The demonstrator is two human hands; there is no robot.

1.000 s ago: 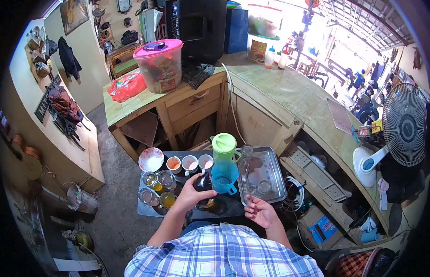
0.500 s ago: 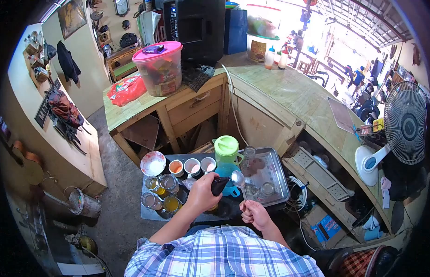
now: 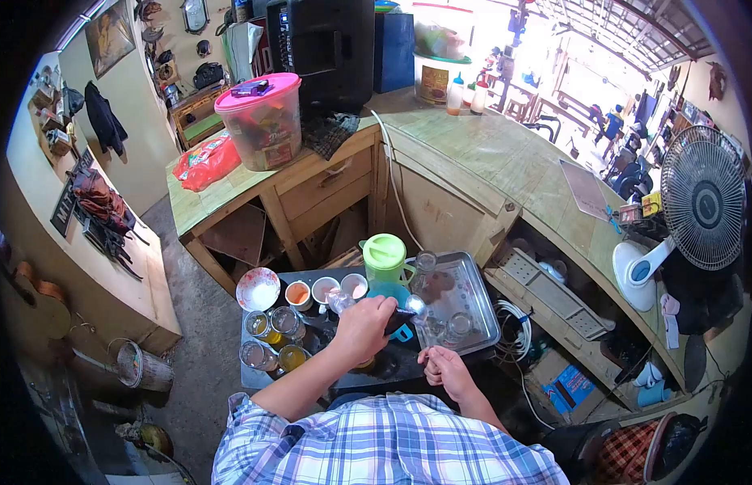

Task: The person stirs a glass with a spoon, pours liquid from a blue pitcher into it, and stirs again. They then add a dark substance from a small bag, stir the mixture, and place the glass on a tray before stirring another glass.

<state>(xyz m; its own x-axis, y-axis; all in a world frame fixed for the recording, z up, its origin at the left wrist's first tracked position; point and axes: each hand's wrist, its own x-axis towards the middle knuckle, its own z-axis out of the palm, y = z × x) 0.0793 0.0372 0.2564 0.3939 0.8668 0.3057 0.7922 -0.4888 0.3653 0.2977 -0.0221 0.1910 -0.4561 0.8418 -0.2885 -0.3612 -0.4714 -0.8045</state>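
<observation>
My left hand (image 3: 362,327) grips a small dark bottle (image 3: 394,317), tipped sideways with its mouth toward a metal spoon (image 3: 414,305). My right hand (image 3: 443,370) holds that spoon by its handle, the bowl raised just left of the metal tray (image 3: 473,283). Both are above a low dark table (image 3: 376,368). Right behind the bottle stand a blue mug (image 3: 384,289) and a green-lidded jug (image 3: 385,255). Left of my hand are several glasses with yellow liquid (image 3: 259,323) and three small cups (image 3: 323,287).
A floral bowl (image 3: 259,288) sits at the table's far left. Empty glasses (image 3: 459,325) stand in the tray. A wooden counter (image 3: 505,162) runs to the right, with a fan (image 3: 703,210) beyond it. A pink-lidded tub (image 3: 259,121) rests on a wooden desk behind.
My left hand lifted the dark bottle off the table and tipped it over to the right. My right hand left the tray rim and now holds up a spoon at the bottle's mouth.
</observation>
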